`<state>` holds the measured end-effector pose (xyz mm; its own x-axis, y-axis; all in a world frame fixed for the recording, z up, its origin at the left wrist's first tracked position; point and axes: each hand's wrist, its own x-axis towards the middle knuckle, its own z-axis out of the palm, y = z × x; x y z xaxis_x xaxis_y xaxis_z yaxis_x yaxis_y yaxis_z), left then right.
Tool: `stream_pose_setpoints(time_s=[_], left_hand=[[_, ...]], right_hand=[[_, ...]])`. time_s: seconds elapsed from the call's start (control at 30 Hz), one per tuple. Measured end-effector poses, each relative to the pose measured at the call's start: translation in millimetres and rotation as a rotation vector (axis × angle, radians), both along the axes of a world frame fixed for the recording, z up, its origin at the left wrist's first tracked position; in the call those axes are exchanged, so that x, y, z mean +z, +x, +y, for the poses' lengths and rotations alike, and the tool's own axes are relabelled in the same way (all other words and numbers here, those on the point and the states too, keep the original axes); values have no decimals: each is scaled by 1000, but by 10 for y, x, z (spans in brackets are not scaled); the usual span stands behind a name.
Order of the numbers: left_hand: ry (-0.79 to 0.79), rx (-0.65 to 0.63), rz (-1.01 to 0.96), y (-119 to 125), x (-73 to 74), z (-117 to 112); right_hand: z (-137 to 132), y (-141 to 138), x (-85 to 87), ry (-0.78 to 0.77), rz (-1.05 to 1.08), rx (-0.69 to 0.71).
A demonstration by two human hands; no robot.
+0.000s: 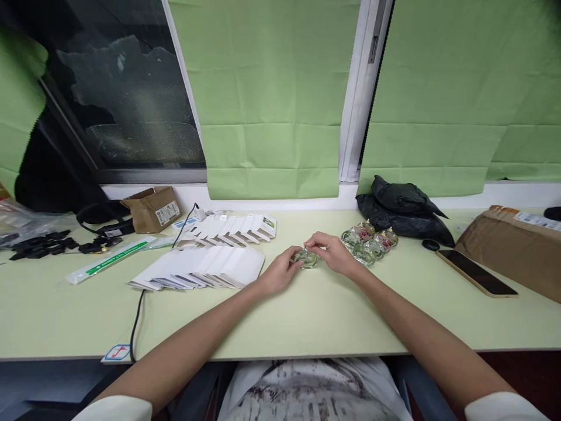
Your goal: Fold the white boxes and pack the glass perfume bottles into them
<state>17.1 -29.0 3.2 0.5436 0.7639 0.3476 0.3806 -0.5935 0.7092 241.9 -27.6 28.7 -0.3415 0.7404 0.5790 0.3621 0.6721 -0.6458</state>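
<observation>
Left hand point(280, 272): Curled at the left side of a clear green piece point(309, 260), pinching it between thumb and fingers, presumably to steady it.
Right hand point(331, 251): Pinching the same piece at its upper edge, apparently for finer control from above; too small to tell which part.
Clear green piece: One, between both hands, low over the worktop point(315, 318); cannot tell whether touching it.
Clustered pieces point(369, 241): Just beyond the right forearm, probably grouped for easy reach. Clear, with green and reddish contents; several, too crowded for exact count.
White boxes point(205, 266): Left of the hands, in two rows, overlapping like shingles, likely to save space. Too overlapped for exact count.
Phone point(477, 273): One, lying flat at right.
Black disc point(430, 245): One, just beside the phone.
Black bags point(403, 204): Apparently two, stacked against the window side.
Brown cartons point(517, 251): Two; larger at far right, smaller and open at back left.
Green-striped packet point(111, 263): One, laid aslant at left.
</observation>
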Motion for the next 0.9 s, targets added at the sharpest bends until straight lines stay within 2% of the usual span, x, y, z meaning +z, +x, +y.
stream_pose_setpoints(time_s=[0.23,0.43,0.67,0.9], left_hand=[[0,1,13,1,10,2],[-5,1,14,2,11,5],[-8,-2,3,5,-3,10],[3,2,2,6,-21,22]], right_hand=[[28,-9,-45,-46,87,44],[32,6,26,21,-11,42],[54,13,36,-65,48,64],[34,24,52,0,-19,50]])
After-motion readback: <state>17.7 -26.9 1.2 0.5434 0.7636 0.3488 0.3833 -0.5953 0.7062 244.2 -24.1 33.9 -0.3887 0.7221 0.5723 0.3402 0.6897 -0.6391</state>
